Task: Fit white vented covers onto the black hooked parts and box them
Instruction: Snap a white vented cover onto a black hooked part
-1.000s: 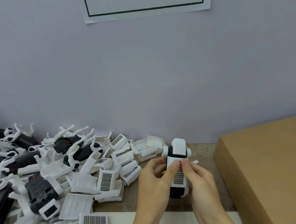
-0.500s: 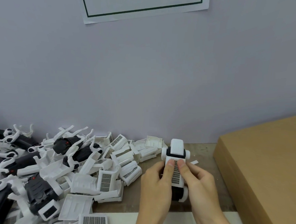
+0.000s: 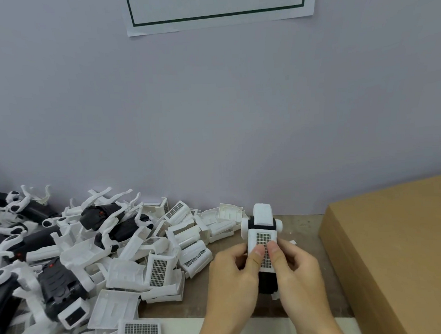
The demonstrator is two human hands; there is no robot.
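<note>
Your left hand (image 3: 234, 276) and right hand (image 3: 295, 270) both grip the black hooked part (image 3: 267, 279) above the table edge, thumbs pressing the white vented cover (image 3: 263, 243). Your thumbs have slid lower down its grille over the last second, so the cover looks nearly seated. The hard moulded plastic should snap home. Loose covers (image 3: 158, 268) lie heaped just left; the cardboard box (image 3: 397, 247) waits right.

White plastic vented cover (image 3: 263, 243) with a dark grid (fine mesh); black hooked part (image 3: 267, 282) beneath; plain brown cardboard box (image 3: 402, 246); pale lilac wall (image 3: 211, 116).
</note>
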